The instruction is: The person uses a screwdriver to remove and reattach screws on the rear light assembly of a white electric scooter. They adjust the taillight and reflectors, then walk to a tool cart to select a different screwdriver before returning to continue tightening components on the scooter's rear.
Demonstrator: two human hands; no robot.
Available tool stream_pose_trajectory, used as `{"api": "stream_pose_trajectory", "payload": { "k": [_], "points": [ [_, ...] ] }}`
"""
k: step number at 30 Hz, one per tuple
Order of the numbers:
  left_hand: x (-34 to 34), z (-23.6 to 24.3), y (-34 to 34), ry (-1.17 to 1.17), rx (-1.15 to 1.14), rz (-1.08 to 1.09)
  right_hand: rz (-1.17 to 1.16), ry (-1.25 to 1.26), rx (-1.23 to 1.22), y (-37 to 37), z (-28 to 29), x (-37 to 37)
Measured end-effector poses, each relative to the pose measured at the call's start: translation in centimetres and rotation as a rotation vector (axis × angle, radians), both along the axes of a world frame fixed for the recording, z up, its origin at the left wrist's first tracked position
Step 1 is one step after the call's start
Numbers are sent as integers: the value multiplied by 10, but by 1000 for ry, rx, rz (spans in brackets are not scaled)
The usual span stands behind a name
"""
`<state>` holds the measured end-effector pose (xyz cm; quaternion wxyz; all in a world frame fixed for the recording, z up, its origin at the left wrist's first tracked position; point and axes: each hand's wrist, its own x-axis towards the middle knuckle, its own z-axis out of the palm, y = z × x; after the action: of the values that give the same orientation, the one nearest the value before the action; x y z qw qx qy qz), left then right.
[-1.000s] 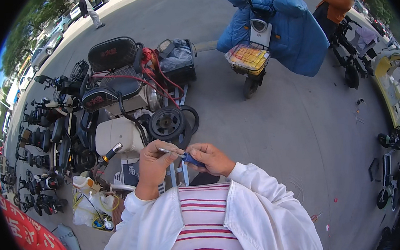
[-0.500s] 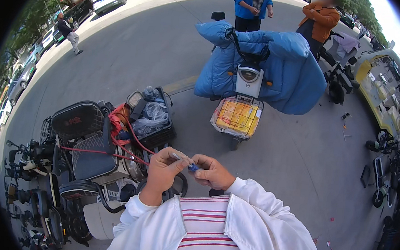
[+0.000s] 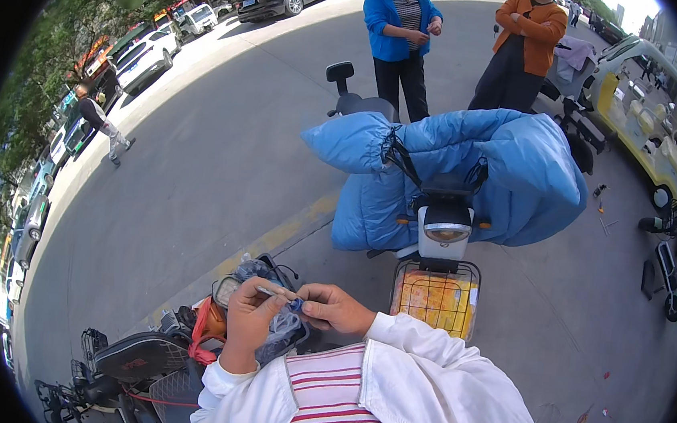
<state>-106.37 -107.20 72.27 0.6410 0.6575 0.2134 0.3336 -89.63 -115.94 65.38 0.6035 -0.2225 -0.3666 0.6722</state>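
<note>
Held close together in front of my chest, both hands are closed in pinches. My left hand (image 3: 251, 310) grips a thin, pale grey stick-like piece (image 3: 266, 291) between thumb and fingers. A small, shiny blue rounded piece (image 3: 296, 305) sits in the fingertips of my right hand (image 3: 337, 308). The stick's inner end lies hidden behind my left fingers, close to the blue piece. Whether the two pieces touch I cannot tell. Below and behind my hands is a black crate (image 3: 292, 337) with clear plastic bags in it.
Ahead stands an electric scooter (image 3: 444, 235) under a blue padded cover (image 3: 518, 179), with a yellow package (image 3: 427, 300) in its front basket. A black seat (image 3: 141, 355) is at lower left. Two people stand beyond the scooter; another walks at far left. A yellow cart (image 3: 645, 117) is at right.
The view has tilted up and turned left, so the scooter and the two people sit lower in it. Both hands keep their pinch on the stick and blue piece. The walking person has moved slightly.
</note>
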Motion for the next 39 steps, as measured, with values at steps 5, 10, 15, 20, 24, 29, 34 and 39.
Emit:
{"api": "stream_pose_trajectory", "payload": {
  "k": [5, 10, 15, 20, 24, 29, 34, 39],
  "points": [
    [48, 1, 120, -7, 49, -61, 25, -129, -1, 114, 5, 64],
    [102, -4, 263, -64, 48, -162, -138, -144, 2, 240, 8, 103],
    [145, 4, 417, -90, 100, -215, -258, -287, 59, 389, 8, 131],
    [163, 9, 554, -29, 100, -207, -252, -309, 45, 527, 4, 149],
    [191, 2, 635, 44, 48, -150, -293, -257, 26, 615, -12, 173],
    [251, -11, 756, 102, 161, -317, -310, -153, -6, 716, -43, 227],
    [302, -16, 888, 91, 261, -355, -324, -294, 109, 857, -53, 280],
    [370, 3, 1028, 288, 359, -258, -483, -307, 39, 983, -33, 337]
  ]
}}
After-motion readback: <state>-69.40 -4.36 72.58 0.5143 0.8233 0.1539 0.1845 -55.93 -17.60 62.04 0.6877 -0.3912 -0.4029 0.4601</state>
